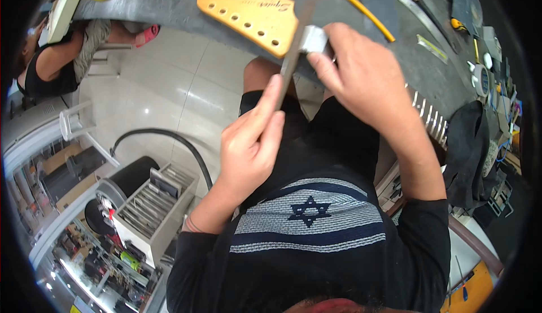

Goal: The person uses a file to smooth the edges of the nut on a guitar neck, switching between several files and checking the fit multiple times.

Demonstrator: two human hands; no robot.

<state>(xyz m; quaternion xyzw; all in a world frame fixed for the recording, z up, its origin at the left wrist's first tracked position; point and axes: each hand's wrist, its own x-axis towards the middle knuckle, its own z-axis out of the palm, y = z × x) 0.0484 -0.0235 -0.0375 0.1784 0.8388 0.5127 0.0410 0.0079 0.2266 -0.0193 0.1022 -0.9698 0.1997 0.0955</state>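
A long, narrow flat file [289,67] of dark metal runs slantwise past the cut end of a guitar headstock [245,20]. My left hand [252,140] pinches the file's near end, index finger stretched along it. My right hand [364,73] grips a silvery-white piece [314,40] close beside the file; whether this piece joins the headstock is hidden by the hand and file. The headstock is light yellow wood with a row of several tuner holes, its near edge at the bench edge. The file's far end leaves the top of the view.
On the grey bench [169,2] lie a yellow pencil-like stick [361,11], a small yellow-green ruler [432,49] and several tools at right. A bin of metal bars [152,200] stands at lower left. Another person [53,67] sits at far left.
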